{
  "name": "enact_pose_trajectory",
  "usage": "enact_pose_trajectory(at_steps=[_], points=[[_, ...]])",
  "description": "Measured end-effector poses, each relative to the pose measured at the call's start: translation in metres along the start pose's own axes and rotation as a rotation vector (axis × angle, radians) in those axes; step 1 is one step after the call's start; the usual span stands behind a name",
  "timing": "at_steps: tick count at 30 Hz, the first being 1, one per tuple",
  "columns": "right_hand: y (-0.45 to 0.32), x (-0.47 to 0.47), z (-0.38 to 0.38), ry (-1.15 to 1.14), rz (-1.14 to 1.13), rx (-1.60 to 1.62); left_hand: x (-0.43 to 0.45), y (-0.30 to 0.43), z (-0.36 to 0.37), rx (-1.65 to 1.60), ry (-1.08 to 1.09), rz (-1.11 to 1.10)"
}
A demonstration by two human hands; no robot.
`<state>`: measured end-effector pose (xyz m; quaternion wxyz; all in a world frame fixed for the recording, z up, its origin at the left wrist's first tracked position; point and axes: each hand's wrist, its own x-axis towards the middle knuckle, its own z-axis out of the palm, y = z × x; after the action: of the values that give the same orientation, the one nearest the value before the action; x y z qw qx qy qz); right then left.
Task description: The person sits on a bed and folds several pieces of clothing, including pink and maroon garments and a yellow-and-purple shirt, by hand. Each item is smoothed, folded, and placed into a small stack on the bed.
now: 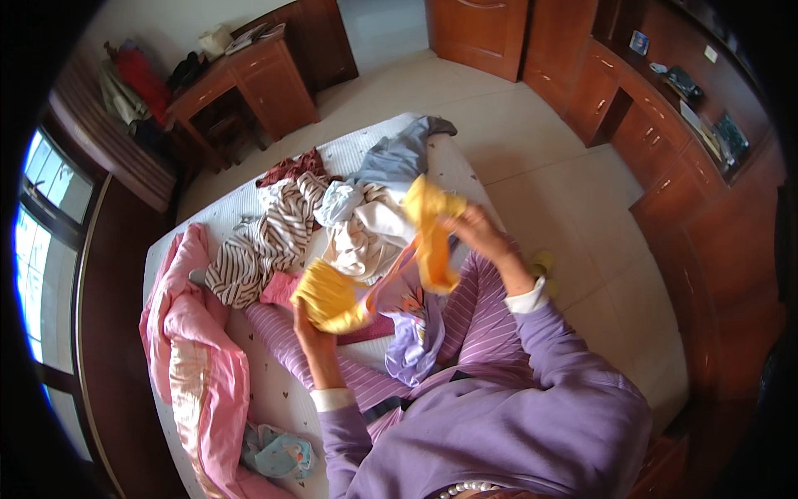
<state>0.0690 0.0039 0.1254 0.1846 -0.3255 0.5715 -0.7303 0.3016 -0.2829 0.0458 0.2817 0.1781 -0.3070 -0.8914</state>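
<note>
A yellow garment with an orange-pink edge (330, 293) is stretched between my two hands above my lap, partly blurred. My left hand (313, 337) grips its left end from below. On the other side my right hand (479, 229) holds the bunched right end. Below it, a lilac garment with a printed figure (414, 346) lies between my crossed legs in striped purple trousers. Just beyond the yellow cloth are cream clothes (355, 249), a pale blue cloth (340, 203) and a pink cloth (279, 288).
On the bed (280, 368) lie a striped garment (268, 234), a grey-blue garment (396, 153), a dark red cloth (298, 167) and a light blue printed cloth (280, 452). A pink quilt (206, 337) runs along the left edge. Wooden cabinets (661, 156) stand right; a desk (268, 81) stands beyond.
</note>
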Motion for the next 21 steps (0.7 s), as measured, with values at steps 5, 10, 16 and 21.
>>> enact_pose_trajectory(at_steps=[5,10,16,21], points=[[-0.024,0.008,-0.064,0.617,-0.196,0.170,0.010,0.065,-0.052,-0.094,-0.026,0.283],[-0.004,-0.002,-0.096,0.641,-0.122,0.139,-0.016,0.084,-0.072,0.339,0.273,0.371],[0.070,-0.031,-0.130,0.525,0.337,-0.325,-0.039,0.065,-0.094,0.576,0.367,0.112],[0.095,-0.051,-0.124,0.366,0.489,-1.323,-0.059,0.031,-0.099,1.477,0.557,0.414]])
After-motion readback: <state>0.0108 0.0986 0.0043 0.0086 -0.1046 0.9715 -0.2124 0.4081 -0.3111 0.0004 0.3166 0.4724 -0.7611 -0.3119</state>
